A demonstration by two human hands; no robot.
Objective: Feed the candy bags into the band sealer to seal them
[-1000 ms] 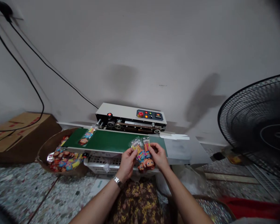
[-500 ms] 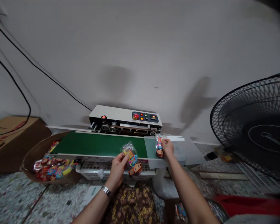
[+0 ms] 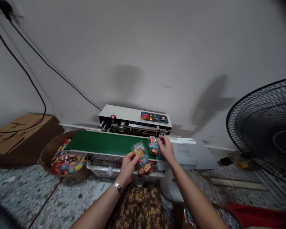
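Observation:
My left hand [image 3: 128, 164] pinches a clear packet of colourful toys [image 3: 143, 160] with a cartoon face at its lower end, held just in front of the green conveyor belt [image 3: 105, 142]. My right hand [image 3: 166, 148] rests on the belt's right end, fingers closed on the edge of a second small packet [image 3: 153, 145] lying on the belt below the sealer's slot. Behind the belt stands the grey band sealer [image 3: 133, 118] with its lit button panel.
A round brown basket [image 3: 47, 152] full of sealed packets sits at the belt's left end. A cardboard box [image 3: 16, 133] is at far left, black cables run down the wall, and a large black fan [image 3: 264, 127] stands at right. A metal feed plate [image 3: 195, 154] extends right.
Both hands held two packets together a second ago. My right hand carried one packet to the belt's right end and now sets it at the sealer. The earlier packet on the belt's left end is gone.

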